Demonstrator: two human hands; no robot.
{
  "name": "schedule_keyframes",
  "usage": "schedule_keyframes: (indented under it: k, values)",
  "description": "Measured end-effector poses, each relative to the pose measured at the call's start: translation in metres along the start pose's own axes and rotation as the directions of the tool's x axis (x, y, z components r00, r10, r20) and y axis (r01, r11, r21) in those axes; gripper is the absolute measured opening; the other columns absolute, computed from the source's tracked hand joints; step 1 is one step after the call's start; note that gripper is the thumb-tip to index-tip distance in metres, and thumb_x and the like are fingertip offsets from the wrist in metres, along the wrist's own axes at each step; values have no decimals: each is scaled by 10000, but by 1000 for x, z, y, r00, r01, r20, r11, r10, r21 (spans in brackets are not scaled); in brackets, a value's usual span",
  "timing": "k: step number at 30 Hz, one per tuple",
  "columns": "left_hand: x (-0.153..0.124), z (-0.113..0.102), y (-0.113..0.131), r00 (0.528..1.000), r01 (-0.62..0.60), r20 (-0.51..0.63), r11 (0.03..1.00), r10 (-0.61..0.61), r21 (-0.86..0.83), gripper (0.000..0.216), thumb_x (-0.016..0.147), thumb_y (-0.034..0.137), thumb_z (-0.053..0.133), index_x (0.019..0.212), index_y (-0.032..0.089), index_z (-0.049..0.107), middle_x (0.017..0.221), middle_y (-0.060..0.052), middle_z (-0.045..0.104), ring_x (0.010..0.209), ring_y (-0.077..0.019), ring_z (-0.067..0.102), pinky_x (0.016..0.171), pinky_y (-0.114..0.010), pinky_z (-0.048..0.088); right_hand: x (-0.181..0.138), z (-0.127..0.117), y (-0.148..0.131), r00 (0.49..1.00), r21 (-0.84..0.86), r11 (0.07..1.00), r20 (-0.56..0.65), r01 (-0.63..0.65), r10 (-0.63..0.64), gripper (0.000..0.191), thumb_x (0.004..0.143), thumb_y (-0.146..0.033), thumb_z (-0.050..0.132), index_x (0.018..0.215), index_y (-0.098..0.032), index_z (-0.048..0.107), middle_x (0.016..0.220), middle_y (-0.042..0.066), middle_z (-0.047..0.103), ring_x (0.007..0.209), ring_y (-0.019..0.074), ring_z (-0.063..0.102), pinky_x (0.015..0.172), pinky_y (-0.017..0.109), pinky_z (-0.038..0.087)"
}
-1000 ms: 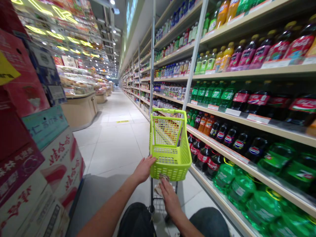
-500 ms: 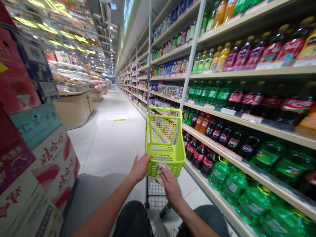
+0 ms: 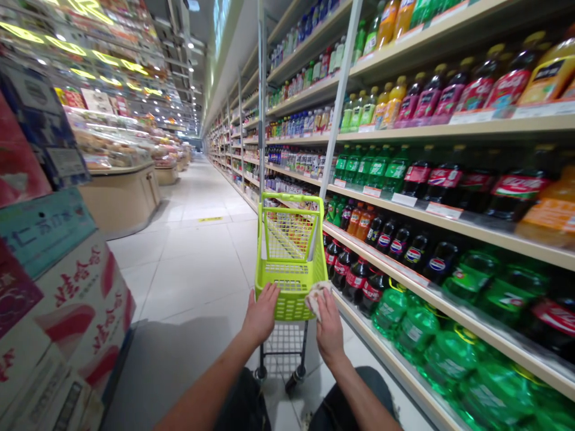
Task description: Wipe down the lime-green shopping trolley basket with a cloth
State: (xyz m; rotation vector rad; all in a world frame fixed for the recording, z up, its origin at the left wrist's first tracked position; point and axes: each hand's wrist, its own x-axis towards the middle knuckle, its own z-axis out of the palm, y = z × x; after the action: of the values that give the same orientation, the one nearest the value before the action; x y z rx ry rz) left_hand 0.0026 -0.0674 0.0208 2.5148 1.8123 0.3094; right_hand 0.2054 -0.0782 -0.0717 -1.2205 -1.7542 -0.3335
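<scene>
A small lime-green shopping cart (image 3: 291, 257) stands in the aisle just ahead of me, its basket empty. My left hand (image 3: 261, 314) grips the basket's near left edge, fingers curled over the rim. My right hand (image 3: 329, 326) presses a crumpled pale cloth (image 3: 315, 295) against the basket's near right corner. My knees show at the bottom of the view, low to the floor.
Long shelves of soda bottles (image 3: 404, 251) run along the right, close beside the cart. Stacked cartons (image 3: 58, 299) stand at the left. A wooden display counter (image 3: 121, 194) sits further up on the left. The tiled aisle (image 3: 202, 239) stretches far ahead.
My right hand with the cloth has risen from beneath the basket to its near right corner. The view has shifted so the cart sits further left.
</scene>
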Motion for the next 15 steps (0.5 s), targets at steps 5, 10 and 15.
schedule_keyframes:
  k: [5,10,15]
  values:
    - [0,-2,0,1000,-15,24,1000,16,-17,637,709,25,265,1326,185,293,1422,-49,269,1323,-175,181,1052,-519,108,-29,22,-3,1000,10,1000,12,1,-1,639,649,36,302,1224,-188,472,1354,68,381,1246,181,348,929,367,440]
    - [-1,-1,-4,1000,2,17,999,-1,-37,652,690,20,284,1321,184,302,1422,-47,267,1323,-173,180,1053,-518,104,-11,-7,7,999,48,999,49,-22,19,574,680,-3,334,1219,-146,471,1352,101,373,1263,204,312,996,420,357]
    - [-3,1,0,1000,-9,-10,998,9,-61,639,694,23,286,1312,182,318,1415,-38,286,1321,-167,185,1061,-497,98,49,-5,-16,995,-9,997,60,-81,81,531,681,-29,365,1171,-154,525,1312,109,428,1261,229,309,1015,476,296]
